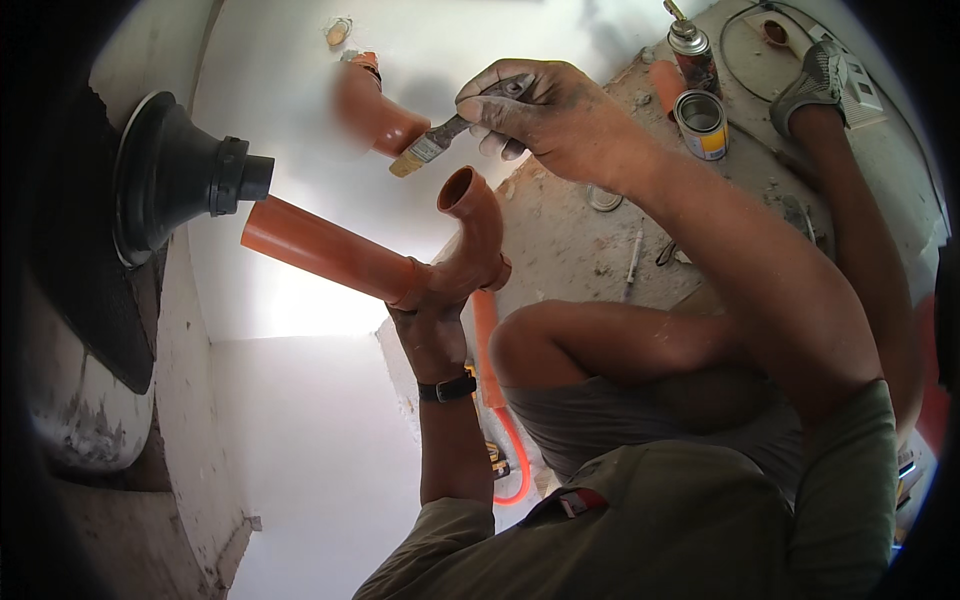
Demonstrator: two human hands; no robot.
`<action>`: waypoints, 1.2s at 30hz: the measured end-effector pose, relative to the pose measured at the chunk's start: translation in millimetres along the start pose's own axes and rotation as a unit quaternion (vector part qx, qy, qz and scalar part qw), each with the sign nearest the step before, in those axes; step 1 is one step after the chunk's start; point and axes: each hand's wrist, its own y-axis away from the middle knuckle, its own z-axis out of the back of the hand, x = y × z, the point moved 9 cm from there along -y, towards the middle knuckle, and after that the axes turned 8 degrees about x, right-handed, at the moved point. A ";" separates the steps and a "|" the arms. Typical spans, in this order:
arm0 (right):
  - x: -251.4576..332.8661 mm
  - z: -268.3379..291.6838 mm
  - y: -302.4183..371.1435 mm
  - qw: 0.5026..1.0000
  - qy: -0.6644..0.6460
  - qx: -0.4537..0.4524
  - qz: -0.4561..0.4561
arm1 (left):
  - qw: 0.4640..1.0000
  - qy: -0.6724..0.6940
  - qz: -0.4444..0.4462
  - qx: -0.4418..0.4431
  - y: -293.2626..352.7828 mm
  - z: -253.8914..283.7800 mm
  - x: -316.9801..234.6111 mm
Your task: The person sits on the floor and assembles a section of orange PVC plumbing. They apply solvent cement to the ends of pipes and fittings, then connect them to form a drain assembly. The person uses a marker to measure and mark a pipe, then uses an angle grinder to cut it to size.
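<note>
- Centre of the frame: an orange plastic pipe assembly (330, 252), smooth and slightly glossy, with a long straight tube running to the upper left, a branch fitting, and a curved elbow whose round mouth faces upward.
- The left hand (436, 345) is closed around the assembly's fitting from below.
- Upper centre: the right hand (550, 110) pinches a flat paintbrush (430, 145) with a worn dark handle, metal ferrule and yellowish bristles pointing lower left, beside a wall-mounted orange elbow (390, 125); contact between them cannot be told.
- Upper right: an open tin (704, 140) wears a yellow-and-blue label, its lettering too small to read; just behind stands a silver-topped aerosol can (694, 60) with dark, reddish printing.
</note>
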 end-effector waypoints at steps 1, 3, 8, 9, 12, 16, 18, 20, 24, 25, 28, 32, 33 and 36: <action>-2.8 -3.8 -2.7 1.000 -0.004 0.003 0.004 | 1.000 0.001 0.004 -0.006 0.7 1.0 -4.6; -9.7 -3.2 -6.1 1.000 -0.022 -0.003 0.010 | 1.000 -0.002 0.012 -0.009 0.4 1.6 -13.5; -25.9 22.7 -2.7 0.993 -0.111 -0.038 0.008 | 1.000 0.003 0.020 0.011 -2.7 -5.2 -30.0; -26.9 27.4 -1.9 0.994 -0.103 -0.029 0.003 | 1.000 0.003 0.021 0.007 -3.1 -6.2 -31.5; -30.3 44.2 -1.1 0.993 -0.094 -0.075 -0.007 | 1.000 0.004 0.009 0.018 -6.6 -12.9 -35.8; -23.5 41.3 -11.5 0.992 -0.039 -0.115 0.024 | 0.999 -0.027 -0.004 0.022 -16.8 -19.1 -38.2; -23.0 26.1 -18.7 0.993 0.019 -0.119 0.006 | 0.999 -0.029 -0.009 0.015 -20.5 -20.5 -37.7; -12.7 10.8 -15.0 0.991 0.077 -0.106 0.035 | 1.000 -0.021 -0.020 0.003 -21.8 -21.1 -37.4; 10.1 -14.6 14.6 0.984 0.124 -0.086 0.090 | 0.999 -0.029 -0.022 -0.014 -21.0 -22.4 -34.4; 21.4 -20.8 25.8 0.974 0.162 -0.098 0.128 | 0.999 -0.032 -0.022 -0.016 -20.8 -22.5 -33.6; 34.9 -37.7 46.4 0.958 0.217 -0.105 0.159 | 0.999 -0.032 -0.021 -0.017 -20.9 -21.6 -31.0; 44.5 -53.0 58.5 0.956 0.203 -0.092 0.189 | 1.000 -0.024 -0.013 -0.003 -20.2 -18.5 -29.0; 48.1 -55.0 60.0 0.956 0.186 -0.092 0.207 | 1.000 -0.028 -0.012 0.002 -19.5 -17.7 -29.7; 40.5 -56.4 51.8 0.969 0.164 -0.066 0.172 | 1.000 -0.028 -0.008 0.004 -15.4 -16.0 -30.0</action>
